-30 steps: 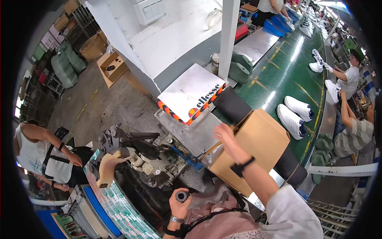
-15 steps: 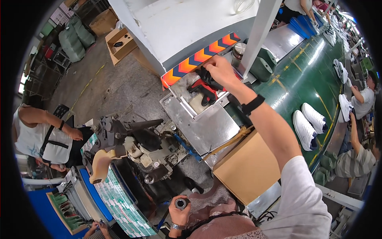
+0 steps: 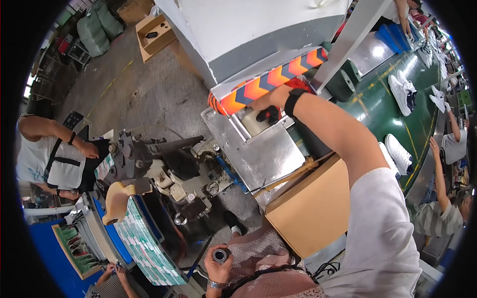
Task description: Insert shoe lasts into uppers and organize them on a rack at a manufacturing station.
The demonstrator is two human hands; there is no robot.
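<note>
My left hand (image 3: 218,270) is closed around a small dark cylinder with a ring-shaped end (image 3: 219,256), held low in front of my body. My right arm reaches far forward, with a black band at the wrist. Part of my right hand (image 3: 268,99) shows beneath an orange, red and dark chevron strip (image 3: 271,83); its fingers are hidden. Just below that hand, a black and red object (image 3: 269,115) lies in a shallow white tray (image 3: 242,130) on a metal surface (image 3: 271,156). Whether my right hand grips anything is hidden.
A brown cardboard box (image 3: 308,206) stands below my right arm. Machinery (image 3: 189,169) is to the left. White sneakers (image 3: 399,151) rest on a green conveyor (image 3: 370,116) at the right. Co-workers are on both sides; a white cabinet (image 3: 253,35) stands ahead.
My right hand has moved down and under the chevron strip, covering most of the black and red objects. The strip appears more tilted. My left hand still holds the cylinder.
</note>
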